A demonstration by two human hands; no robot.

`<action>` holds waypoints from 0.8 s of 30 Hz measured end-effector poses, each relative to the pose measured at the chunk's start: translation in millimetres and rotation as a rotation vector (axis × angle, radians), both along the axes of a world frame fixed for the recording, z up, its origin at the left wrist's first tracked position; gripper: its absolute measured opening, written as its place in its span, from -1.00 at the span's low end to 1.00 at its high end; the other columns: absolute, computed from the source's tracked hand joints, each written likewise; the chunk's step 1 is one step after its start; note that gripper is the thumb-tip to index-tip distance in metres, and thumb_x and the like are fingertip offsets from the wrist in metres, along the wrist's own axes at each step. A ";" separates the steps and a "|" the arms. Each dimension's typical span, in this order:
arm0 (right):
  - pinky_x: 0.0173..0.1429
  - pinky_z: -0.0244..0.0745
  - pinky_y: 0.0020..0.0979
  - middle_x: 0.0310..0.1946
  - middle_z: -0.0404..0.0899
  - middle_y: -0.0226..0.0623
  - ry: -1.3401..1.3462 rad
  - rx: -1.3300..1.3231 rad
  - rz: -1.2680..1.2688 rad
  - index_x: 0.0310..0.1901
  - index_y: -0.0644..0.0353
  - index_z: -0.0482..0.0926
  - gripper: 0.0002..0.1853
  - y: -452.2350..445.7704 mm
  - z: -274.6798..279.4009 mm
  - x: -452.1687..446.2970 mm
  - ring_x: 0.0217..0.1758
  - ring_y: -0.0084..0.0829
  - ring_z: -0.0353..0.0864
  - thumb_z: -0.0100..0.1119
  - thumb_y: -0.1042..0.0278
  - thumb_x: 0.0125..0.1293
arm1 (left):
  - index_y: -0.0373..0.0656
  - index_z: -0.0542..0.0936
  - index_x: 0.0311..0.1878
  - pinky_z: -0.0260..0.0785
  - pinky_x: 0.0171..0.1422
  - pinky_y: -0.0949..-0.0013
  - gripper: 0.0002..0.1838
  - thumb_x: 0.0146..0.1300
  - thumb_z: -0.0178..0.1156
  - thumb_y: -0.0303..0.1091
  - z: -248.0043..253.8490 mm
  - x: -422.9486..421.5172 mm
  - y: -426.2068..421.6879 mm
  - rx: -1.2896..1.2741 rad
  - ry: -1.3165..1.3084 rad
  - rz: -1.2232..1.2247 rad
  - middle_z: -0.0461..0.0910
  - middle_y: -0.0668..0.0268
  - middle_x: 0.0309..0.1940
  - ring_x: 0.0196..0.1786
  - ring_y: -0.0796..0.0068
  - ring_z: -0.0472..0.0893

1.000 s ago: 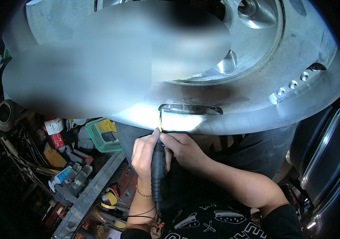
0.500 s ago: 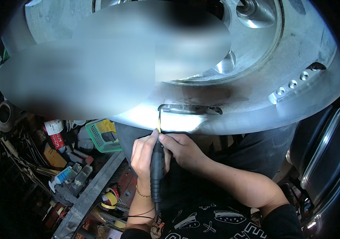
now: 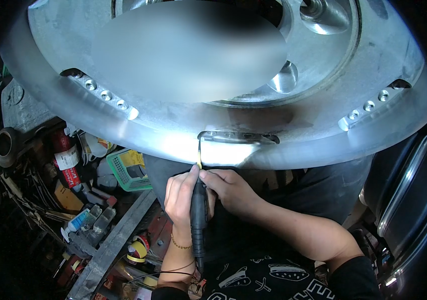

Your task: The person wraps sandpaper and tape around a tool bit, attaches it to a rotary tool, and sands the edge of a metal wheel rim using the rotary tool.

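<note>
Both hands are together around a black corded handheld tool (image 3: 198, 215), just below the rim of a large round metal part (image 3: 318, 117). My left hand (image 3: 179, 197) wraps the tool's body, with a bracelet on the wrist. Fingers of my right hand (image 3: 228, 190) pinch the tool's front end from the other side. A thin yellowish tip (image 3: 199, 152) points up from the fingers to the left end of a dark elongated slot (image 3: 238, 137) in the rim. Whether the tip touches the metal is too small to tell.
A green basket (image 3: 123, 172) and red bottles (image 3: 67, 157) are at the left. A metal beam (image 3: 111, 245) runs diagonally beside tape rolls (image 3: 137, 249). Black padded seating (image 3: 398, 180) is at the right. More screw slots (image 3: 106, 95) mark the rim; a blurred patch hides its upper middle.
The blurred patch over the left part of the metal piece is gone, showing another slot with screws. The tool and both hands have shifted only very slightly, keeping the same hold.
</note>
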State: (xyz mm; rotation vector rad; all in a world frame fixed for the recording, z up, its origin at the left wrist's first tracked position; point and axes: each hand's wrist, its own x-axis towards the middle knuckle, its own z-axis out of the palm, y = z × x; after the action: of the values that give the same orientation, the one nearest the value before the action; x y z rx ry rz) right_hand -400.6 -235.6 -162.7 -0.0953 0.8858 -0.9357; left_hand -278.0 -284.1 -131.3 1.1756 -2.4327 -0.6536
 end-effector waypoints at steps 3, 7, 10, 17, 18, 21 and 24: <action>-0.18 0.36 -0.47 -0.48 0.49 -0.46 0.004 0.044 -0.003 -0.31 0.27 0.55 -0.60 -0.6 1.8 -0.9 -0.39 -0.61 0.43 -0.11 0.11 0.52 | -0.44 0.60 -0.07 0.49 -0.10 0.26 -0.65 0.03 0.31 -0.52 -1.6 -0.5 -0.3 -0.008 -0.003 -0.006 0.61 0.02 -0.32 -0.26 0.13 0.63; -0.19 0.36 -0.48 -0.47 0.50 -0.46 -0.015 0.047 -0.042 -0.31 0.26 0.54 -0.60 0.6 -0.1 2.6 -0.39 -0.61 0.43 -0.12 0.10 0.52 | -0.43 0.61 -0.08 0.48 -0.10 0.25 -0.66 0.04 0.32 -0.50 -3.0 1.1 0.7 -0.009 -0.019 -0.006 0.61 0.02 -0.32 -0.27 0.12 0.63; -0.18 0.36 -0.49 -0.46 0.50 -0.45 -0.030 0.050 -0.025 -0.31 0.26 0.54 -0.59 1.3 -1.6 1.9 -0.38 -0.61 0.43 -0.13 0.10 0.52 | -0.43 0.60 -0.07 0.48 -0.10 0.26 -0.65 0.04 0.32 -0.49 -4.1 1.0 0.3 -0.016 -0.006 -0.011 0.61 0.03 -0.33 -0.27 0.13 0.62; -0.18 0.35 -0.51 -0.47 0.47 -0.49 -0.029 0.040 -0.082 -0.33 0.22 0.52 -0.62 4.1 -3.3 4.4 -0.37 -0.63 0.41 -0.13 0.11 0.52 | -0.36 0.53 -0.14 0.47 -0.13 0.26 -0.69 0.02 0.31 -0.51 -6.8 0.7 5.2 0.014 0.055 0.070 0.59 0.04 -0.36 -0.30 0.12 0.61; -0.19 0.35 -0.51 -0.47 0.46 -0.50 -0.034 0.045 -0.078 -0.34 0.20 0.51 -0.62 3.8 -2.2 3.5 -0.38 -0.63 0.41 -0.13 0.11 0.52 | -0.35 0.52 -0.15 0.48 -0.14 0.26 -0.70 0.01 0.31 -0.53 -6.2 1.3 3.4 -0.003 0.047 0.022 0.59 0.04 -0.36 -0.31 0.12 0.61; -0.21 0.34 -0.52 -0.48 0.44 -0.53 -0.047 0.048 -0.055 -0.34 0.18 0.51 -0.63 2.2 0.3 0.2 -0.39 -0.64 0.39 -0.14 0.12 0.53 | -0.34 0.52 -0.15 0.48 -0.15 0.24 -0.70 0.00 0.31 -0.55 -5.8 6.3 2.4 -0.037 0.029 -0.042 0.59 0.04 -0.35 -0.32 0.11 0.60; -0.22 0.33 -0.53 -0.48 0.43 -0.53 -0.054 0.050 -0.038 -0.34 0.18 0.51 -0.63 2.8 -0.6 1.2 -0.40 -0.65 0.38 -0.14 0.12 0.53 | -0.32 0.53 -0.14 0.47 -0.16 0.23 -0.68 -0.02 0.32 -0.56 -5.5 6.6 3.2 -0.060 0.019 -0.064 0.59 0.05 -0.34 -0.31 0.11 0.60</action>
State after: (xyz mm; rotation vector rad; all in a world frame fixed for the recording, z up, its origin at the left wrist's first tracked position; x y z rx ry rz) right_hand -399.5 -232.8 -163.3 -0.0107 0.8625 -0.9464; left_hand -271.4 -280.9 -136.8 1.0675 -2.4650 -0.6031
